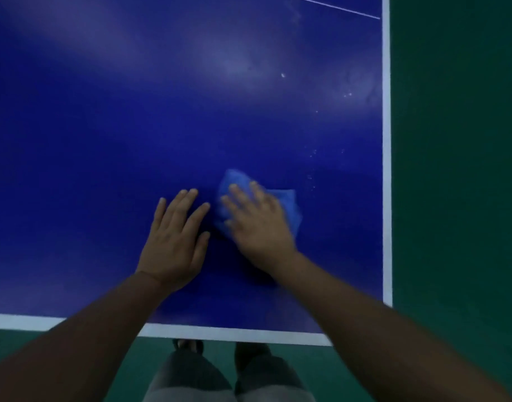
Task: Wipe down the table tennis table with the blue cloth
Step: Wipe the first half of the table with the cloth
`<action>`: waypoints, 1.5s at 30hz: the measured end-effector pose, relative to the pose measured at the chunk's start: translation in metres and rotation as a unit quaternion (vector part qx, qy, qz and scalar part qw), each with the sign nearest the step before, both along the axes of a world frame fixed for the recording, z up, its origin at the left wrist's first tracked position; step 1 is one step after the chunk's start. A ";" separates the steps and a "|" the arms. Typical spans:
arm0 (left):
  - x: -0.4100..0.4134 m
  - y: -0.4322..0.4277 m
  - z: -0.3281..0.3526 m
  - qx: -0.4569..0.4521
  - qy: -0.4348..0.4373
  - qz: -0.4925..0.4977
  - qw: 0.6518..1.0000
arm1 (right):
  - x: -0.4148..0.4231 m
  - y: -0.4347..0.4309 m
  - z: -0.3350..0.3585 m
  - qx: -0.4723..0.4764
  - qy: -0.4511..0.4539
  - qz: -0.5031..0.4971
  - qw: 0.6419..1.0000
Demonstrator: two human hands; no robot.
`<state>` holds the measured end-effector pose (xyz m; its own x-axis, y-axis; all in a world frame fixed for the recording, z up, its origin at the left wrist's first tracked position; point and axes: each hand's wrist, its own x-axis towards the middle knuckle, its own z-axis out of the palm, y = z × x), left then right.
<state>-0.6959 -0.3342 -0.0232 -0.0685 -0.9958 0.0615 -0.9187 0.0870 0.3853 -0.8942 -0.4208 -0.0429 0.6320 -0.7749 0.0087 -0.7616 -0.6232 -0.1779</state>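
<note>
1. Inspected the dark blue tabletop point(103, 140) from above, near right corner in view. Found a broad white stripe point(386, 140) along the right edge and a second white stripe point(220, 333) along the near edge.
2. Noted a thin white line point(336, 7) slanting across the far right part of the tabletop.
3. Located the blue cloth point(289, 201) bunched on the tabletop, near the right-edge stripe but apart from it, and nearer the near edge than the far part in view.
4. Found the right hand point(257, 224) pressing flat on the cloth, fingers point(259, 195) straight and slightly spread. Saw cloth showing beyond the fingertips and to the right of the hand. Outline of hand and cloth blurred.
5. Found the left hand point(173, 245) lying flat on bare tabletop just left of the cloth, fingers point(188, 198) straight and slightly spread, thumb held out. Cannot tell whether the forefinger tip touches the cloth.
6. Recorded pale specks point(312, 153) scattered on the tabletop between the cloth and the right-edge stripe, and a hazy pale sheen point(234, 65) farther off.
7. Recorded green floor point(452, 169) beyond both edges, with grey trousers point(190, 378) and feet point(188, 345) below the near edge.
</note>
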 end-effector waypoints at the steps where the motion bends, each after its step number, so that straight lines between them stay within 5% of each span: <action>1: -0.013 -0.015 0.001 0.001 0.004 -0.014 1.000 | -0.036 -0.023 -0.004 -0.007 0.021 -0.060 0.998; 4: -0.047 -0.052 -0.003 0.019 -0.004 -0.053 0.998 | -0.152 -0.079 -0.002 -0.013 0.030 -0.320 0.947; 7: -0.063 -0.064 -0.008 0.045 -0.041 -0.061 0.996 | -0.162 -0.082 0.013 0.008 -0.005 -0.472 0.882; 9: -0.064 -0.064 -0.010 0.040 -0.050 -0.046 0.997 | -0.111 -0.057 0.013 -0.027 0.000 -0.410 0.912; 11: -0.063 -0.064 -0.010 0.033 -0.044 -0.031 0.998 | -0.058 -0.015 0.011 -0.023 0.008 -0.194 0.981; 14: -0.064 -0.065 -0.011 0.020 -0.042 -0.028 0.999 | -0.063 -0.004 0.013 0.019 0.020 0.018 0.999; 16: -0.065 -0.066 -0.010 0.026 -0.037 -0.021 0.999 | -0.114 -0.041 0.004 -0.022 0.032 -0.105 0.994; 20: -0.064 -0.067 -0.010 0.042 -0.044 -0.028 0.998 | -0.178 -0.088 0.013 0.015 0.022 -0.420 0.907; 22: -0.064 -0.068 -0.010 0.054 -0.050 -0.029 0.997 | -0.140 -0.062 0.012 -0.008 0.026 -0.349 0.937; 24: -0.064 -0.067 -0.010 0.054 -0.053 -0.027 0.997 | -0.106 -0.018 0.007 0.001 0.025 -0.108 0.994; 26: -0.064 -0.067 -0.010 0.051 -0.055 -0.025 0.997 | -0.111 0.002 0.005 0.009 0.052 0.057 0.997; 31: -0.062 -0.067 -0.010 0.058 -0.056 -0.024 0.996 | -0.197 -0.049 0.008 0.022 0.058 -0.206 0.977; 33: -0.062 -0.066 -0.010 0.047 -0.047 -0.015 0.998 | -0.178 -0.041 0.011 0.009 0.057 -0.138 0.989; 37: -0.063 -0.064 -0.010 0.006 -0.027 0.029 0.999 | -0.058 -0.055 0.012 0.010 0.036 0.155 0.987; 40: -0.063 -0.064 -0.011 0.000 -0.020 0.044 0.999 | 0.016 -0.098 0.016 0.031 0.057 0.195 0.979; 45: -0.063 -0.067 -0.015 0.054 -0.061 0.009 0.997 | -0.104 -0.203 -0.002 -0.029 0.130 -0.102 0.986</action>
